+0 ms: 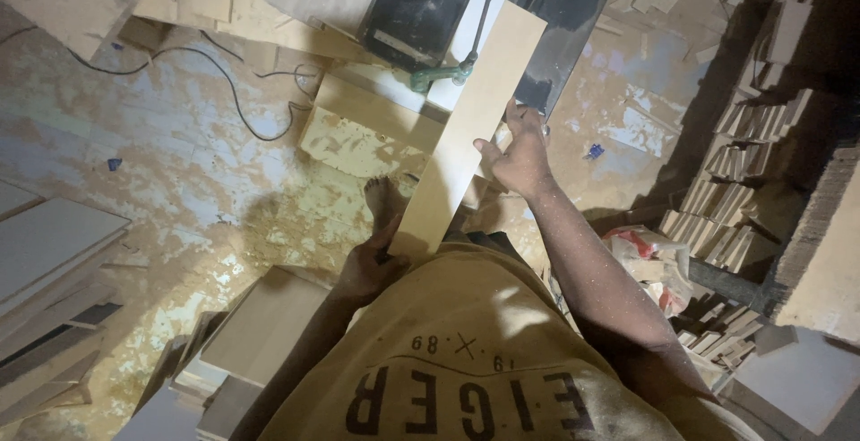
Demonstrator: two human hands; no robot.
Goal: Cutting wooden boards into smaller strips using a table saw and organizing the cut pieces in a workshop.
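Observation:
A long pale wooden board [470,127] runs from my waist up toward a dark machine [421,2] at the top of the view. My left hand [365,271] grips the board's near end by my stomach. My right hand [518,152] holds the board's right edge about halfway along, fingers curled round it. The board's far end lies over a white strip beside a green metal clamp [441,73]. My bare foot [383,201] shows on the floor just left of the board.
The floor [179,181] is dusty with sawdust, and a black cable [224,73] snakes across it. Stacked boards [54,253] lie at left and more at lower left. Piles of small wood blocks [735,199] and a crumpled bag [645,257] crowd the right.

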